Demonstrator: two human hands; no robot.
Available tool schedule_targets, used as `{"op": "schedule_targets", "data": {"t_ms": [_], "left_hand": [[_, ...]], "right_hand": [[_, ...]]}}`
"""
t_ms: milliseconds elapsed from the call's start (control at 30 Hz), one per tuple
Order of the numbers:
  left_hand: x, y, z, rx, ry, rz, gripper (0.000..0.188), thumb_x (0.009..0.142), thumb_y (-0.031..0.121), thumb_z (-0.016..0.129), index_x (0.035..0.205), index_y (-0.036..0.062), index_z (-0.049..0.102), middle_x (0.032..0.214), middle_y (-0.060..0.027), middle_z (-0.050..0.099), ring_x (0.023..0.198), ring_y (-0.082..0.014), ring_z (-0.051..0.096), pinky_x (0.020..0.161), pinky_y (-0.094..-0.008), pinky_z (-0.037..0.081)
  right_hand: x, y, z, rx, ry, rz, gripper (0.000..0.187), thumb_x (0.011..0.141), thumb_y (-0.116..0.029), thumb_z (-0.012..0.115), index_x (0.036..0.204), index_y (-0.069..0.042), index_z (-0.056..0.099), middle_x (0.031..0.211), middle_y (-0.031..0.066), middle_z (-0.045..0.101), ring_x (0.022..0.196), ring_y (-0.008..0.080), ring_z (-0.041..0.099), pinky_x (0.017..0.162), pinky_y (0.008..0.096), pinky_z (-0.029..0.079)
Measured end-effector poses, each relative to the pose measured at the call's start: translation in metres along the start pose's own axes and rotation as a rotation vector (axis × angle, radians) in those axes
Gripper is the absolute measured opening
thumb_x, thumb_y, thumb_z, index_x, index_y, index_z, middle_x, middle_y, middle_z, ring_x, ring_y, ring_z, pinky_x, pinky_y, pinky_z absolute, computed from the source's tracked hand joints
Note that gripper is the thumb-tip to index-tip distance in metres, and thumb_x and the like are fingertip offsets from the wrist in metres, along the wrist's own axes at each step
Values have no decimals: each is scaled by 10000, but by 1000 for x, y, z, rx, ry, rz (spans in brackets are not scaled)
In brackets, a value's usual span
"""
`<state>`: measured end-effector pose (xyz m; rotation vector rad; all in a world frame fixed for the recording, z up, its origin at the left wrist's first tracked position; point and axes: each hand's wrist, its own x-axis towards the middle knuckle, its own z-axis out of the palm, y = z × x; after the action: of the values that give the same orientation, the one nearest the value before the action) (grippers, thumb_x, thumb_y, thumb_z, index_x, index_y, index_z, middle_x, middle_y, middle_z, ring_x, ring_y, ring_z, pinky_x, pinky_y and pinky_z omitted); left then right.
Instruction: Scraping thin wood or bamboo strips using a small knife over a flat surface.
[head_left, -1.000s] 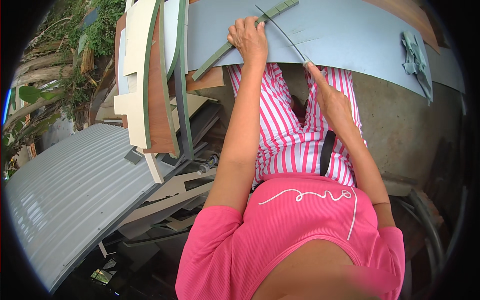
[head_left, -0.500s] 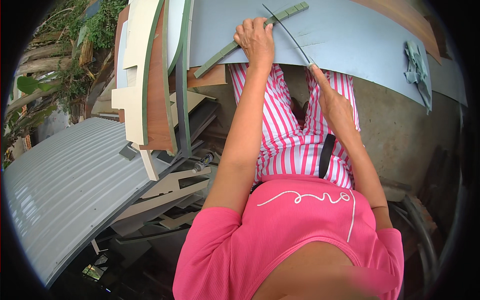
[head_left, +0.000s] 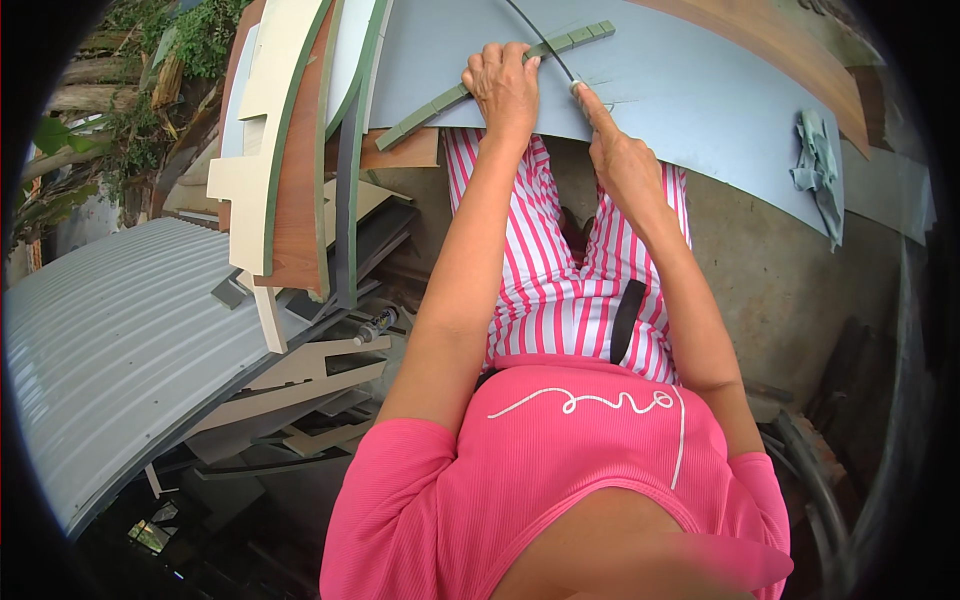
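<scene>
My left hand (head_left: 503, 92) presses down on a narrow green strip (head_left: 427, 114) that lies slanted across a blue-grey tabletop (head_left: 690, 110). Lines or cuts divide the strip crosswise into short segments. Its fingers and thumb are closed about the strip's middle. In my right hand (head_left: 626, 165) is a long, thin, dark blade-like tool (head_left: 557, 57), gripped at its near end with the index finger stretched along it. This tool crosses over the strip just right of my left thumb. Whether it is a file or a saw blade cannot be made out.
Cut boards (head_left: 297, 190) in cream, brown and green stand at the table's left. Below them lie offcuts (head_left: 300, 395) and a small bottle (head_left: 378, 325). A corrugated metal sheet (head_left: 130, 330) is farther left. A grey-green cloth (head_left: 818, 170) hangs over the table's right edge.
My right hand has pushed the tool forward and to the left, so its tip now leaves the picture at the top. My left hand stays on the strip. The whole view has shifted slightly.
</scene>
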<state>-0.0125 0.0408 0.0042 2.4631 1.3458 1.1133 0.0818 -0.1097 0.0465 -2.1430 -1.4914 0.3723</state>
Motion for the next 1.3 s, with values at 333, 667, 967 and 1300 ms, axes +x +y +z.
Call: {"op": "schedule_targets", "data": {"t_ms": [333,667,967,1300], "left_hand": [[1,-4,0,-28,47,11,223,793,203,720,1001,144,668,960,-37,593,950,-268,508,861,-411,346],[0,2,0,-28,48,-12,218,769,178,732,974,143,669,927,-34,585,932,-264,511,823,-406,346],[-1,0,-2,-39,65,-23,209,768,188,734,967,160,678,920,-26,582,924,-252,502,830,-387,343],[-3,2,0,-30,73,-28,208,762,192,743,958,161,679,915,-21,582,913,-249,502,825,-386,350]], "right_hand": [[-88,14,-23,50,-70,57,682,852,22,513,1466,-228,353,596,157,549,453,299,517,487,442,410],[-2,-5,-9,66,-9,-62,615,896,-26,486,1464,-213,341,619,205,580,496,343,559,501,457,420],[-84,9,-22,77,-132,168,630,932,-44,482,1492,-277,313,549,94,458,454,179,418,485,399,381],[-9,-13,-14,124,-87,32,611,910,-52,477,1470,-245,324,780,231,647,605,378,620,540,485,421]]}}
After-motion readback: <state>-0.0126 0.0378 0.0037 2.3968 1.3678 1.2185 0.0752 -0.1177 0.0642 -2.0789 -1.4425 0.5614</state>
